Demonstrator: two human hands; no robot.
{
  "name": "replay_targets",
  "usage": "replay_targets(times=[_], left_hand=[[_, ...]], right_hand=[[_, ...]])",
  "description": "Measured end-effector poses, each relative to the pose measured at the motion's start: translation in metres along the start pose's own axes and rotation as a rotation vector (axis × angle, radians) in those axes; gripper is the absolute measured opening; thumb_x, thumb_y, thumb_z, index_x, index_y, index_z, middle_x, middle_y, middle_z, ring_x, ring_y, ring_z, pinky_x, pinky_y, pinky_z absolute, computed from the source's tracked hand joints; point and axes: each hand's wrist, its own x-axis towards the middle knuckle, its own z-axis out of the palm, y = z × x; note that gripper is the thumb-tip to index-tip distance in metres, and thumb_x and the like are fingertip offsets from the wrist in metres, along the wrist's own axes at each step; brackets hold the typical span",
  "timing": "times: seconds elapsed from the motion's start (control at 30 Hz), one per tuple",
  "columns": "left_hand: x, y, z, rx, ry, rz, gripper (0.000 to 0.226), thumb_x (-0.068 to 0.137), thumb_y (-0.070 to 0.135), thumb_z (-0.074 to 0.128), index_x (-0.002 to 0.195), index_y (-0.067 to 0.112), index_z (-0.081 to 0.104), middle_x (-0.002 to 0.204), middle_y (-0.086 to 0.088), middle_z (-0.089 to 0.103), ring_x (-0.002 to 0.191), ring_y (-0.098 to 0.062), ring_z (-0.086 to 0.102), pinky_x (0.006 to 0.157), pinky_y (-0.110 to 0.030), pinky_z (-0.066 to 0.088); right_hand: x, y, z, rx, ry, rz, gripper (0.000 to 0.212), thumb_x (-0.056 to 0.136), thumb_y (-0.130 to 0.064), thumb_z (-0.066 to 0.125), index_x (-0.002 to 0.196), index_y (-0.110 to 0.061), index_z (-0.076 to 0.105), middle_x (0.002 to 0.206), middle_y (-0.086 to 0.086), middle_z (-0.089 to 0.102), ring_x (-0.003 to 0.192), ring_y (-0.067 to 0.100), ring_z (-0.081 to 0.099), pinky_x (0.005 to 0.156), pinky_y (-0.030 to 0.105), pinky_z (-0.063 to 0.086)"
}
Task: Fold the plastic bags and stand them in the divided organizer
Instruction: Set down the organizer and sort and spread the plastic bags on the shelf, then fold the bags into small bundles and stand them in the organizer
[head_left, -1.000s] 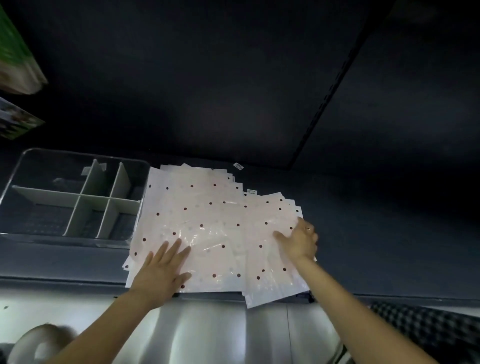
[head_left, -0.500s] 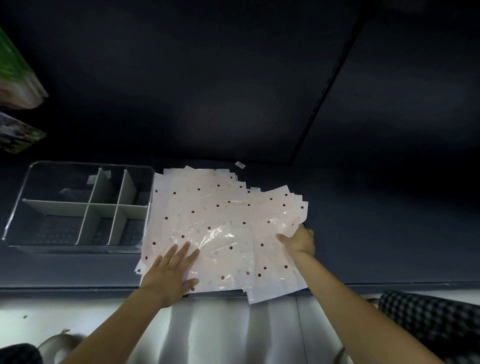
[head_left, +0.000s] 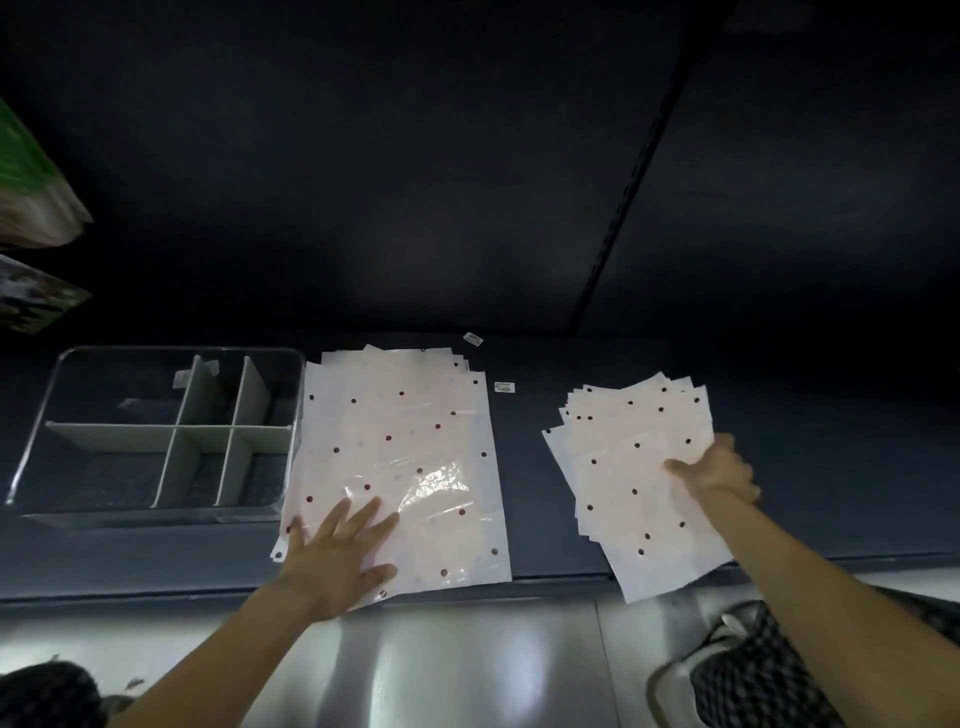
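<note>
Head view: left hand (head_left: 337, 558) flat on bag stack (head_left: 400, 457), right hand (head_left: 719, 470) gripping fanned bags (head_left: 634, 478)

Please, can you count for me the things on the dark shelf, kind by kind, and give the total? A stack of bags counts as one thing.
Stacks of dotted plastic bags: 2, one under the left hand, one gripped by the right hand
Divided organizer: 1
Small white labels: 2
Total: 5
</note>
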Motion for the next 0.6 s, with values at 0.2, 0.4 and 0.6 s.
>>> replay_targets(times=[0.2,0.4,0.6], left_hand=[[-0.007,0.004,-0.004,-0.085,0.262,0.008,0.059,0.094,0.060,0.028,0.148,0.045,0.007,0.157,0.013,-0.013,0.144,-0.019,-0.020,0.114,-0.048,-0.011],[-0.005,-0.004,0.002,-0.366,0.289,-0.234,0.066,0.096,0.053,0.033,0.150,0.032,0.003,0.158,0.001,-0.014,0.145,-0.025,-0.014,0.118,-0.039,0.002],[0.006,-0.007,0.003,-0.403,0.237,-0.212,0.065,0.096,0.055,0.032,0.150,0.036,0.001,0.158,0.003,-0.014,0.145,-0.025,-0.016,0.118,-0.038,-0.004]], right_hand=[[-0.059,-0.041,0.032,0.254,0.095,-0.342,0.062,0.090,-0.023,0.060,0.142,-0.004,0.030,0.143,0.021,0.035,0.125,0.039,0.040,0.103,0.046,0.037],[-0.164,-0.097,0.113,0.495,-0.460,-0.389,0.071,0.092,-0.026,0.059,0.148,-0.011,0.019,0.151,0.009,0.027,0.136,0.024,0.033,0.111,0.039,0.032],[-0.173,-0.131,0.128,0.598,-0.508,-0.184,0.081,0.081,-0.017,0.073,0.143,-0.006,0.022,0.139,0.012,0.045,0.125,0.029,0.047,0.103,0.039,0.041]])
